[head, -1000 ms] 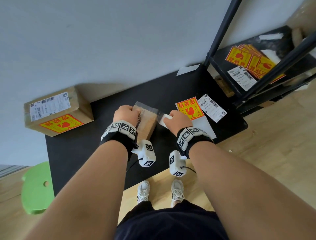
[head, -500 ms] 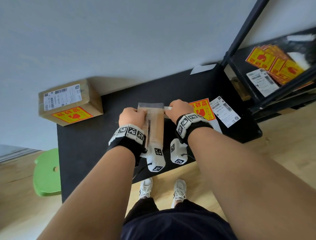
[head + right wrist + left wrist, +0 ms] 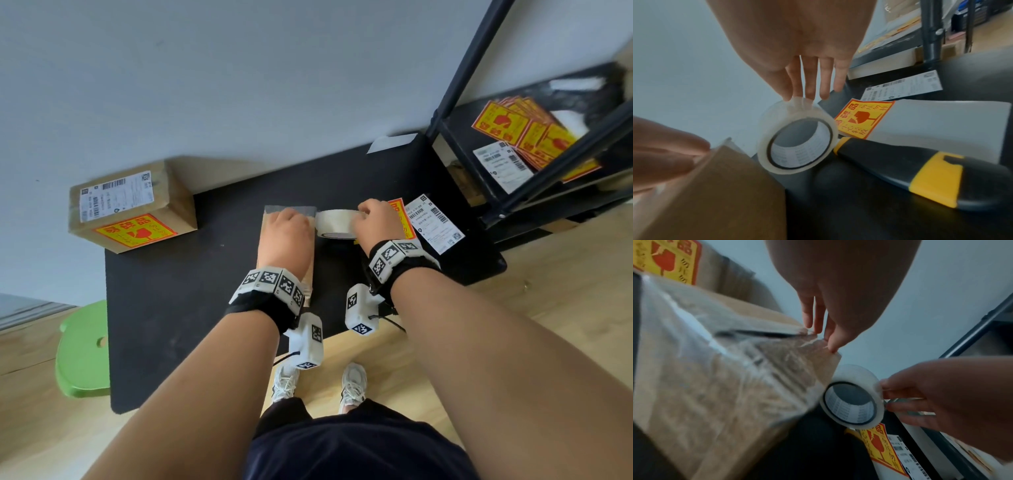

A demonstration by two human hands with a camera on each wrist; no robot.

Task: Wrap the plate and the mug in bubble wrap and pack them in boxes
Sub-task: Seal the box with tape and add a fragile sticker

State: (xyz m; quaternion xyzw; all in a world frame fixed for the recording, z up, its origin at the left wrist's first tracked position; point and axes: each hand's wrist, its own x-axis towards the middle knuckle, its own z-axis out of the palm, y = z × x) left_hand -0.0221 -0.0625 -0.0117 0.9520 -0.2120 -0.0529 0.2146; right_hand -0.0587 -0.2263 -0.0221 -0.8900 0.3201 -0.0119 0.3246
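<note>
While my left hand [image 3: 286,236] presses flat, fingers straight, on the taped box [image 3: 719,386], my right hand [image 3: 375,222] pinches the tape roll [image 3: 334,224] just beside it

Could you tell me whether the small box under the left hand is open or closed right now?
Closed: the box has its flaps down, with clear tape across the seam and the left hand pressing on top.

on the counter [image 3: 205,291], the tape roll [image 3: 334,224] sits just right of the narrow box [image 3: 270,222]; a labelled box [image 3: 130,209] stands far left.
</note>
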